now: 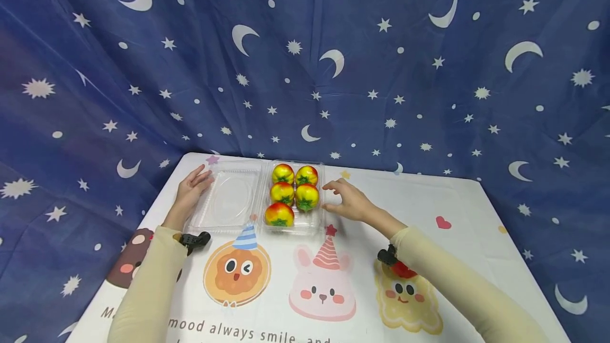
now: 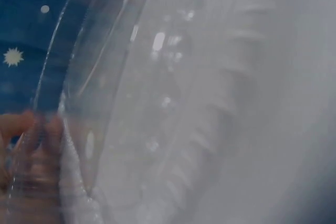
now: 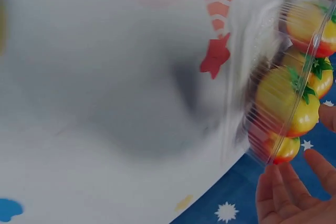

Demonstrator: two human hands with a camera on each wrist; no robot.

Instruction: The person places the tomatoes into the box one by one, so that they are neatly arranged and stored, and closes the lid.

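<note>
Fingers, right hand [image 1: 350, 201]: we see them apart and lightly bent, thumb standing off from the rest, gripping nothing; they reach to the right wall of the clear tray [image 1: 308, 222], and whether they touch it we cannot tell.
Fingers, left hand [image 1: 190, 189]: we find them fairly straight at the left edge of the clear lid [image 1: 231, 197]; our left wrist view shows them only blurred, through the plastic.
Cream sleeves: we see the left sleeve [image 1: 147, 290] near the counter's left edge and the right sleeve [image 1: 457, 274] slanting across its right half, with a black device [image 1: 387, 255] at that wrist.
Brown lettering [image 1: 221, 327]: we read "mood always smile" toward the near edge of the counter [image 1: 419, 205].
Party-hat prints: we count a winking cookie [image 1: 236, 269] left of a pink rabbit [image 1: 323, 298] on the white cover.
Red heart [image 1: 443, 222]: we see it printed toward the right edge.
Tray and lid: we find them side by side near the far edge, the lid lying open to the left, toward the far left corner.
Yellow-red fruits [image 1: 282, 193]: we count five with green tops in the tray, two at its far end, two in the middle, one at its near left corner.
Blue curtain [image 1: 362, 75]: we see it beyond the far edge, patterned with white moons and stars.
</note>
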